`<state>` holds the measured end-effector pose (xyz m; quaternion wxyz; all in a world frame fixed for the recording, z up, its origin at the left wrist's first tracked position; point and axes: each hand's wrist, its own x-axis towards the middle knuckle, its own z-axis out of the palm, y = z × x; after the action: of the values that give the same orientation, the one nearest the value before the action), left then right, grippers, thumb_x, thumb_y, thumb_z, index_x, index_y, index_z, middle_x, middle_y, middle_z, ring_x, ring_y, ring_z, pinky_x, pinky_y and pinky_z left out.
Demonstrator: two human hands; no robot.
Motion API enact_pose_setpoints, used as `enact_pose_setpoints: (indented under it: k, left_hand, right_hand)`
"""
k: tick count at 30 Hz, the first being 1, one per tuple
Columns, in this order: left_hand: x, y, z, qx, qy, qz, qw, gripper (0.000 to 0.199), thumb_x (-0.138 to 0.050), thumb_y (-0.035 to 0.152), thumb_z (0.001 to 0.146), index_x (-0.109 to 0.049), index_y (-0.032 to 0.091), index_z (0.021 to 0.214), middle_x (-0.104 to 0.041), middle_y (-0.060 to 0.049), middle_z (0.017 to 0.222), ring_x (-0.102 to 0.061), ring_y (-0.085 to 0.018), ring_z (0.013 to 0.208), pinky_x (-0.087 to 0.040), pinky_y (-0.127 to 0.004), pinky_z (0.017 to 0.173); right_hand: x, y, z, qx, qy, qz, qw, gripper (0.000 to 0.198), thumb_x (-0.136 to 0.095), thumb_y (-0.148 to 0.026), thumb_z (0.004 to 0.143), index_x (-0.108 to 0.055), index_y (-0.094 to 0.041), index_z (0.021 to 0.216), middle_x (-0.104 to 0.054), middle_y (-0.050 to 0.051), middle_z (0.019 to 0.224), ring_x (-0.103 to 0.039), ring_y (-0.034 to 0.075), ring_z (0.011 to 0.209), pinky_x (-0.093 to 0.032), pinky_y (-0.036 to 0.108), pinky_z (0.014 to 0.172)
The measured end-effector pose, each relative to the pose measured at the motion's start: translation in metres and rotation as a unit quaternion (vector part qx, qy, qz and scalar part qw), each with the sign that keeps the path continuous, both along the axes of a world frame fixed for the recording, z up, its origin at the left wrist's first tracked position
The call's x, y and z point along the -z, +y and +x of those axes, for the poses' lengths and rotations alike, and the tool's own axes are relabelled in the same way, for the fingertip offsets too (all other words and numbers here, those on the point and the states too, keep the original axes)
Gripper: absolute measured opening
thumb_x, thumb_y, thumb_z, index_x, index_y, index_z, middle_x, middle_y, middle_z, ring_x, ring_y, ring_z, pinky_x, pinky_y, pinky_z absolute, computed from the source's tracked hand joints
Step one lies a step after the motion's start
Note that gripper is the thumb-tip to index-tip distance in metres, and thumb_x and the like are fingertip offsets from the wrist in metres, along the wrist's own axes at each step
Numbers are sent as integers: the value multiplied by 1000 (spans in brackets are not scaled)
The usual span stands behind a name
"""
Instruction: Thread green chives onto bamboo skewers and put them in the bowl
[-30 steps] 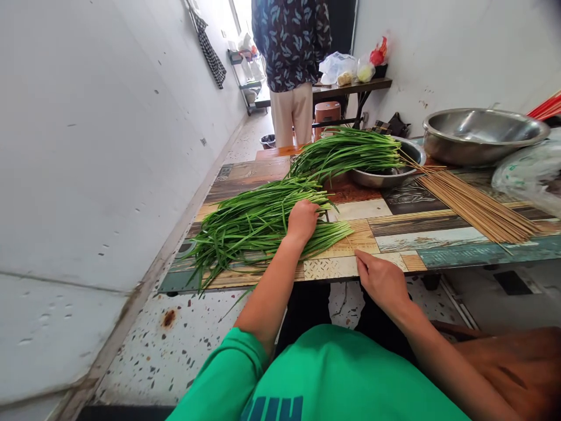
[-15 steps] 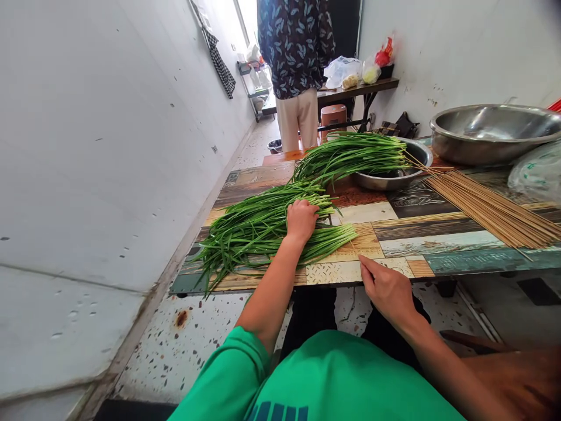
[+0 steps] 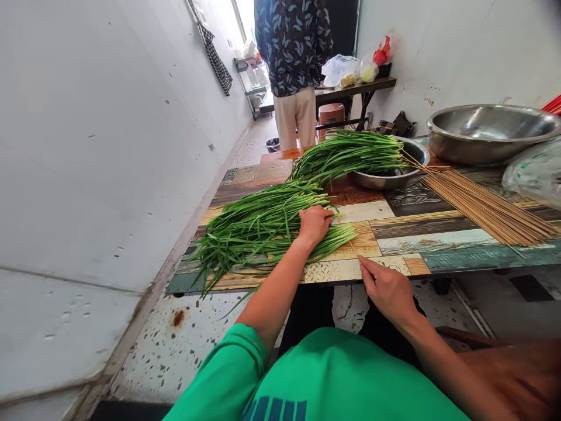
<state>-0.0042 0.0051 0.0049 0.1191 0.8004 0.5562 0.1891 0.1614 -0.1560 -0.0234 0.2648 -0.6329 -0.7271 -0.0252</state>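
My left hand (image 3: 315,225) lies over the loose pile of garlic chives (image 3: 258,222), its fingers closed around stems near their pale cut ends. Nearest me, a flat row of chives (image 3: 339,235) has its ends pointing right, partly covered by my left wrist. At the table's front edge my right hand (image 3: 388,289) is closed in a pinch on a thin bamboo skewer (image 3: 353,247). The skewer's visible length runs towards the ends of that near row; how far it passes into the stems is hidden.
Skewered chives (image 3: 350,155) rest across a small steel bowl (image 3: 385,182). Loose bamboo skewers (image 3: 486,204) fan out to the right, before a large steel basin (image 3: 491,149) and a plastic bag (image 3: 534,172). A person (image 3: 293,64) stands beyond the patterned table (image 3: 412,245).
My left hand has moved right along the chives to their cut ends, and its fingers have closed there. My right hand has stayed almost still with the skewer.
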Motion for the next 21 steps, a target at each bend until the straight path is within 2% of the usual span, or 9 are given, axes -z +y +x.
enact_pose_setpoints:
  k: [12,21]
  left_hand:
    - [-3,-2,1,-7,-2,-17,1000,26,-54,19,85,-76,26,98,-71,-4,104,-58,-21,103,-34,-37,89]
    - [-3,-3,-2,-6,6,-16,1000,28,-52,18,83,-75,25,99,-71,-4,107,-58,-21,106,-37,-37,89]
  right_hand:
    - [-5,2,-1,29,0,-54,998,33,-47,-25,89,-72,-24,111,-75,2,97,-72,19,77,-51,25,61]
    - [-6,1,-1,26,9,-50,998,32,-48,-24,88,-72,-24,110,-75,2,99,-72,19,79,-53,24,62]
